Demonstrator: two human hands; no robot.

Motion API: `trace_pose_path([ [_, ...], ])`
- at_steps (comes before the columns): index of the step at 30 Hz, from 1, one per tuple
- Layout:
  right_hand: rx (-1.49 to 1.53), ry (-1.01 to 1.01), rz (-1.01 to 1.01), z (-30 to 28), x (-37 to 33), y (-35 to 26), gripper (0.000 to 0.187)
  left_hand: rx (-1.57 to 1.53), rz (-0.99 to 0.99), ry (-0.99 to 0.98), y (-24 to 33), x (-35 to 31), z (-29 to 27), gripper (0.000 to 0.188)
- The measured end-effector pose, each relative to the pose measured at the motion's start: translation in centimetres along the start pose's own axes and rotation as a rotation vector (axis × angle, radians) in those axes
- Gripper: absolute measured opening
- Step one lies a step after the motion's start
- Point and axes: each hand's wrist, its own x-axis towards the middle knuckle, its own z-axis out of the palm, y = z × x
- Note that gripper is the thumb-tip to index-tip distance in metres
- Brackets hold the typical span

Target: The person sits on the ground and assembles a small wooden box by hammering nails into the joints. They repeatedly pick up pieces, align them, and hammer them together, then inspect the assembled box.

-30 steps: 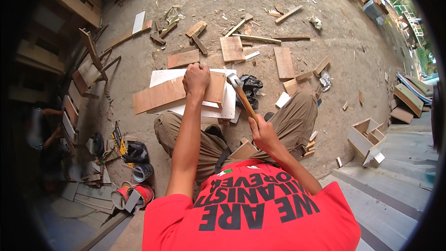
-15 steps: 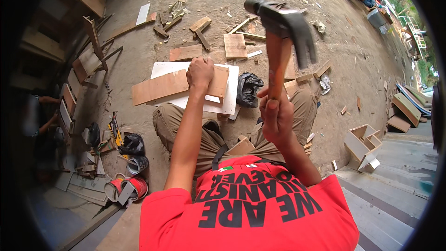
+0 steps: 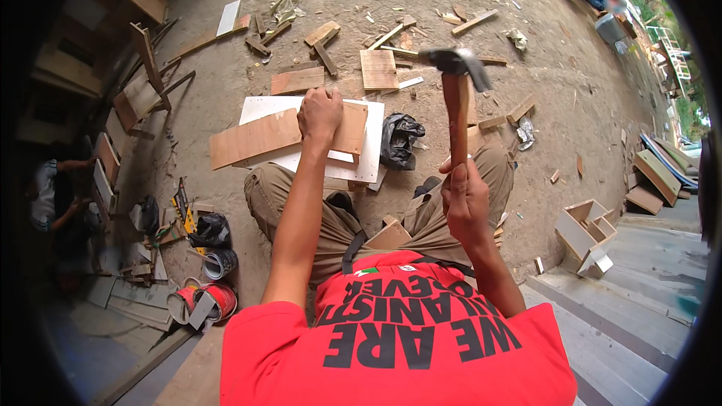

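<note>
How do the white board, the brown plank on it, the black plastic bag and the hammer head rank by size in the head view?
1. white board
2. brown plank
3. black plastic bag
4. hammer head, though it is raised nearer the camera, so it looks bigger than it is.

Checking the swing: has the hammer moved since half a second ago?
Yes. The hammer has dropped and drawn back from its peak, its head lower against the scrap boards on the ground.

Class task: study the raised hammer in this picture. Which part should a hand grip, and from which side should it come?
Grip the hammer low on its wooden handle, away from the metal head, probably from below, as the right hand does: the handle stands nearly upright, head uppermost.
</note>
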Motion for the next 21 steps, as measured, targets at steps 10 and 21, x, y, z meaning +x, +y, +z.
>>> trace_pose_path([
  [10, -0.269, -0.103, -0.058, 4.1, 1.3, 6.3, 0.031, -0.028, 0.014, 0.012, 0.8, -0.1, 0.2, 0.040],
  [21, -0.032, -0.057, -0.151, -0.1, 0.9, -2.0, 0.033, 0.004, 0.006, 0.023, 0.1, -0.1, 0.1, 0.041],
])
